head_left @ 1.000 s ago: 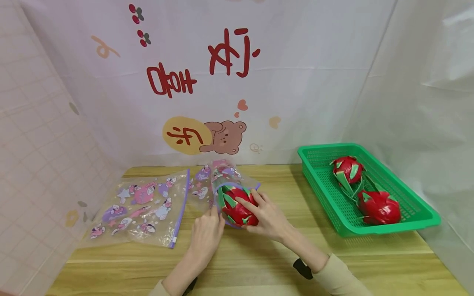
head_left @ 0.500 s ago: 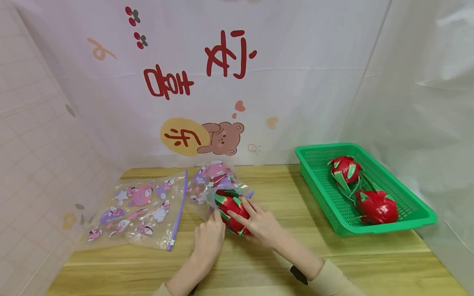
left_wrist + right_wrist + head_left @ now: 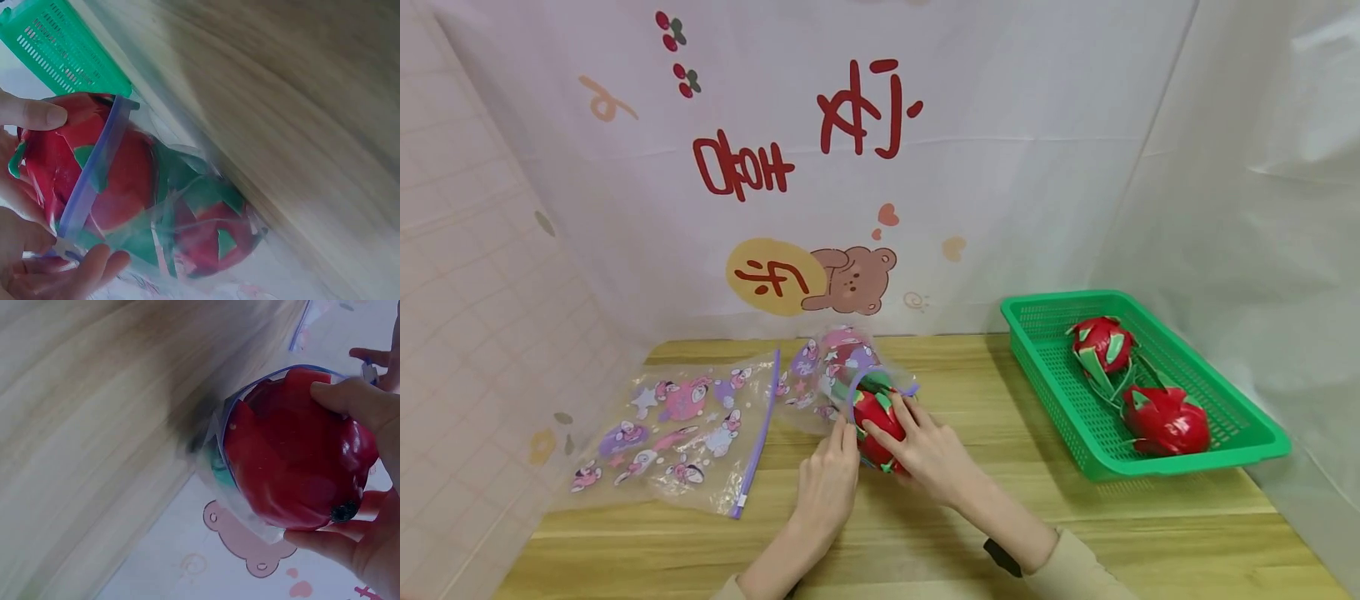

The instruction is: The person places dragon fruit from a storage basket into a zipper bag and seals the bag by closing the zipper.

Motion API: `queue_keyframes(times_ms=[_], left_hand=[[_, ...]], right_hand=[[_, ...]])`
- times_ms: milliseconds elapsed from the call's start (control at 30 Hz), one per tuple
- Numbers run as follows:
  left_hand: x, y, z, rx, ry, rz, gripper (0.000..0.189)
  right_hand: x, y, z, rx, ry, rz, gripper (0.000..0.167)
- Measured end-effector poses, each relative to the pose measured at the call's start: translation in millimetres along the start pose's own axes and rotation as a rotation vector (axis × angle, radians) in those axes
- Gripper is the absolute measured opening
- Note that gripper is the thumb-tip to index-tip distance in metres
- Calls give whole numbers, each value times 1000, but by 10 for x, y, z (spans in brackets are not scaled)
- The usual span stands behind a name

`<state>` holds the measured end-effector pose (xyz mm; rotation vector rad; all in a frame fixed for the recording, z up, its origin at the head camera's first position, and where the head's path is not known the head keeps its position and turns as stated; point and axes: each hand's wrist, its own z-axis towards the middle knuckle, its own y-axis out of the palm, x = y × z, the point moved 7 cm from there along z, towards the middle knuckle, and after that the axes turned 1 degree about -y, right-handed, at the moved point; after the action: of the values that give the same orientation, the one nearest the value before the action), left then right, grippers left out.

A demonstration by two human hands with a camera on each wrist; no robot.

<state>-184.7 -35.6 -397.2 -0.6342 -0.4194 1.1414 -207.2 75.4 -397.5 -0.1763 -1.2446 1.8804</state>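
Note:
A red dragon fruit with green scales sits partly inside the mouth of a clear printed zip bag. My right hand grips this fruit from the right, with thumb and fingers spread round its outer end in the right wrist view. My left hand pinches the bag's edge beside the white slider. The purple zip band crosses round the fruit's middle in the left wrist view. Deeper in the bag lies a second dragon fruit, seen through the plastic.
A green basket at the right holds two dragon fruits, one at the back and one nearer. Another printed zip bag lies flat at the left. A white printed backdrop stands behind the wooden table.
The bag's purple rim has come up over the far left side of the gripped fruit. Both hands have shifted slightly toward the person, with the fruit turned a little.

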Motion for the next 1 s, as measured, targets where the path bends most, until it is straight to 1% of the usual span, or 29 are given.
queue_keyframes(times_ms=[100, 200, 300, 400, 467, 533, 567, 667, 700, 767, 833, 900, 1000], left_hand=[[3, -14, 2, -12, 1, -18, 13], [8, -18, -1, -50, -2, -51, 16], [4, -3, -22, -100, -18, -84, 16], [-2, 7, -46, -125, -32, -100, 15], [-8, 14, -64, -127, -37, -105, 16], [-11, 14, -74, -126, -38, -107, 16], [-14, 16, -78, -127, -39, -108, 16], [-32, 24, -78, -141, -51, -118, 17], [-41, 27, -78, -147, -57, -122, 16], [-58, 33, -80, -158, -69, -130, 16], [-73, 32, -81, -158, -79, -135, 16], [-81, 26, -82, -148, -81, -134, 16], [-84, 17, -81, -127, -79, -130, 15]], right_hand=[[23, 57, 3, -39, 43, 68, 76], [47, 114, -17, -62, 58, 114, 74], [43, 130, -35, -43, 27, 127, 72], [36, 136, -34, -11, 18, 168, 69], [40, 154, -24, -3, 37, 220, 70], [57, 168, -7, -10, 68, 297, 72], [78, 176, 0, -19, 89, 353, 74], [174, 200, 5, -65, 150, 523, 81], [209, 202, 4, -82, 158, 570, 82], [274, 211, -8, -117, 158, 628, 84], [322, 221, -18, -147, 144, 641, 83], [369, 231, -29, -161, 156, 644, 81], [438, 240, -47, -147, 235, 657, 84]])
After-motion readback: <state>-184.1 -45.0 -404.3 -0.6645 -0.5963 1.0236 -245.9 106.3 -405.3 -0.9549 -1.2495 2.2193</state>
